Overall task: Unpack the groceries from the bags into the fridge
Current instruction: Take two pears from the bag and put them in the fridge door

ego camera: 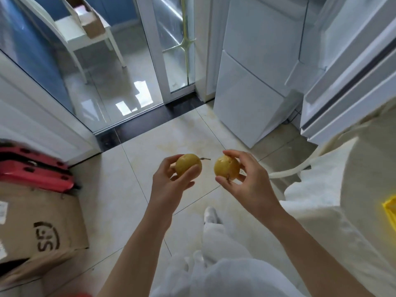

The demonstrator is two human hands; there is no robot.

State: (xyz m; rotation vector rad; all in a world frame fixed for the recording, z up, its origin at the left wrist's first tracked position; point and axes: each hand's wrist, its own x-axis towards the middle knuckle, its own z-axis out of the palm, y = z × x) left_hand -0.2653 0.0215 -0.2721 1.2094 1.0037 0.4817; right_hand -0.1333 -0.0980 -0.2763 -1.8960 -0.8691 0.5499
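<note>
My left hand (169, 185) grips a round yellow fruit (188, 164) with a short stem pointing right. A second yellow fruit (226, 168) sits in my right hand (246, 179), fingers curled round it. Both are held above the tiled floor in mid-frame, a small gap between them. The white fridge (255, 82) stands ahead on the right, lower doors closed. Its upper door (351, 82) is swung open at the far right. A white bag (334, 189) lies at the right with something yellow (390, 207) in it.
A brown cardboard box (40, 224) sits at the lower left, red cases (34, 170) behind it. A glass sliding door (120, 67) ahead shows a white chair and a small carton beyond. My white trouser legs and shoe (211, 215) are below.
</note>
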